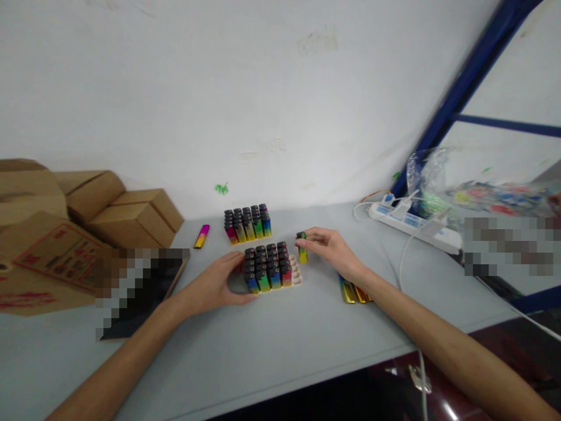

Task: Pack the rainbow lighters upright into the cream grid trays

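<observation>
My left hand (219,282) is wrapped around the left end of a white tray (297,272). Several black-topped lighters (268,268) stand upright in it, and slots show at its right end. Just right of the tray, my right hand (332,250) pinches a green and yellow lighter (302,252), held upright by its upper part. Under my right forearm lie a few gold and blue lighters (349,291), partly hidden by the arm. Behind the tray stands a second block of upright lighters (248,225). One pink and yellow lighter (201,237) lies alone on the table at the back left.
Cardboard boxes (135,216) are stacked at the left beside a dark flat object (144,292). A white power strip (414,227) with cables lies at the right, near a clear plastic bag (482,196) and a blue metal frame (442,114). The white wall bounds the table behind.
</observation>
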### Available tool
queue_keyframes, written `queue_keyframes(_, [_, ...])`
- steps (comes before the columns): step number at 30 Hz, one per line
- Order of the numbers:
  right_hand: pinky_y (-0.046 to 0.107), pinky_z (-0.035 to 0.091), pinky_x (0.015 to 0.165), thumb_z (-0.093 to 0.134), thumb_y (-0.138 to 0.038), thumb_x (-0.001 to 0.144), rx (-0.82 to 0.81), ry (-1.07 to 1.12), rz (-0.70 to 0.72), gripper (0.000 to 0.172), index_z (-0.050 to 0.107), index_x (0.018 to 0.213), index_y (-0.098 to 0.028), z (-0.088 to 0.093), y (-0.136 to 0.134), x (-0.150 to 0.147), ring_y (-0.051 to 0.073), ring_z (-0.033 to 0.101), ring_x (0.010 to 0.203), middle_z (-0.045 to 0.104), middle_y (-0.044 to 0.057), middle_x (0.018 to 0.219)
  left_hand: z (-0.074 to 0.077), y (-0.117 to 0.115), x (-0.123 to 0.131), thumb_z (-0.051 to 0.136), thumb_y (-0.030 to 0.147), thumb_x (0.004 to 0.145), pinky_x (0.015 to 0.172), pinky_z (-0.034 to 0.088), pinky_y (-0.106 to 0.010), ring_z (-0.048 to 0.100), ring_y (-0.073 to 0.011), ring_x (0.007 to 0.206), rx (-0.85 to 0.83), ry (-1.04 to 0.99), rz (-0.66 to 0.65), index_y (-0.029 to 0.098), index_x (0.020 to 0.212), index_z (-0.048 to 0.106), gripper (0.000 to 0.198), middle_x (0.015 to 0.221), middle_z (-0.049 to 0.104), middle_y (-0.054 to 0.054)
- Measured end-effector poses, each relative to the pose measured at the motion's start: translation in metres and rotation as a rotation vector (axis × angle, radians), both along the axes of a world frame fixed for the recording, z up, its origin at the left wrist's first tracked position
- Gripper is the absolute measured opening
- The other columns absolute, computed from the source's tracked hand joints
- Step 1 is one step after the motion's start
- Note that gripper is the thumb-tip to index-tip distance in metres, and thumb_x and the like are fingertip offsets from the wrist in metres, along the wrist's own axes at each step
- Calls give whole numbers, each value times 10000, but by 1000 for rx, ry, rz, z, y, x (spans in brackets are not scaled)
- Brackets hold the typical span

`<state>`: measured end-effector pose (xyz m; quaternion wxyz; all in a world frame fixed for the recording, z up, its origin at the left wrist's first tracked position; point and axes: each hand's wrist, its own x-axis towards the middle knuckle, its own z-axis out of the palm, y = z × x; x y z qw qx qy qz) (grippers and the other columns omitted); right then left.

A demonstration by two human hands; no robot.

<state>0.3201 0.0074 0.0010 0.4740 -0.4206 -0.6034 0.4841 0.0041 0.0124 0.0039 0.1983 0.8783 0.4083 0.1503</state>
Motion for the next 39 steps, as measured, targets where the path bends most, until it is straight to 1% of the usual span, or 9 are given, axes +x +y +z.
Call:
queue_keyframes(4, [348, 587, 811, 876, -510, 806, 29, -20, -9, 424, 754, 1024, -167, -10, 4, -1, 217, 756, 850, 824, 77, 962, 2, 1, -1, 809, 585, 738, 1009, 571, -458, 696, -351, 1095, -5, -8, -17, 183, 1038, 676, 519, 1114, 738, -118])
queue_keyframes(9, [353, 628, 827, 813, -501, 887, 209, -187, -52, 359, 764, 1049, -184, -11, 1, -1, 208, 769, 797, 815, 37, 860, 5, 1, -1, 827, 518, 736, 1047, 555, -447, 692, -340, 1138, -34, -16, -33, 191, 1092, 678, 506, 1155, 739, -99])
queue_keyframes(15, [329, 638, 851, 756, -345, 960, 350, -414, 100, 195, 764, 1088, -198, -2, -2, -3, 191, 790, 843, 827, 41, 953, 3, 0, -2, 842, 506, 729, 1063, 547, -447, 688, -339, 1148, -36, -30, -29, 198, 1093, 676, 506, 1172, 739, -98])
queue_keyframes(19, [322, 625, 853, 747, -241, 965, 353, -519, 108, 122, 751, 1080, -199, 3, -2, -6, 195, 800, 880, 829, 44, 963, 2, 0, -1, 837, 527, 716, 1018, 566, -453, 696, -340, 1095, -35, -16, -7, 195, 1040, 666, 495, 1122, 737, -101])
queue_keyframes(24, [355, 599, 955, 782, -325, 960, 361, -631, 224, 274, 727, 1192, -190, 14, 0, 9, 227, 780, 1047, 819, 85, 1136, 2, 1, -1, 834, 532, 710, 1001, 572, -450, 694, -333, 1076, -28, -18, -6, 199, 1032, 648, 499, 1116, 731, -97])
queue_keyframes(27, [375, 585, 950, 740, -342, 988, 408, -784, 116, 266, 708, 1187, -169, 25, 2, 31, 237, 751, 1031, 789, 118, 1160, 3, -1, 0, 834, 529, 707, 955, 581, -442, 696, -326, 1035, -23, -5, 15, 202, 1023, 634, 497, 1088, 732, -88])
queue_keyframes(31, [352, 551, 805, 693, -358, 1014, 284, -1049, -64, 207, 692, 1057, -155, 41, -5, 63, 239, 715, 877, 769, 122, 1001, 2, -3, 0, 837, 529, 711, 895, 591, -441, 701, -315, 968, -12, -4, 42, 196, 1049, 624, 520, 1072, 740, -84])
queue_keyframes(36, [331, 481, 705, 698, -546, 985, -28, -1225, -82, 365, 703, 1009, -182, 47, -25, 92, 238, 704, 784, 767, 111, 901, 0, -2, 0, 848, 534, 683, 883, 593, -447, 705, -328, 968, -10, -16, 57, 194, 1041, 624, 542, 1077, 740, -104])
queue_keyframes(39, [327, 478, 683, 744, -651, 908, -91, -1264, -150, 491, 694, 1047, -183, 47, -34, 99, 253, 723, 808, 762, 128, 945, 0, -2, 1, 838, 526, 689, 864, 587, -427, 694, -311, 948, -7, 6, 59, 200, 1012, 612, 512, 1055, 739, -88])
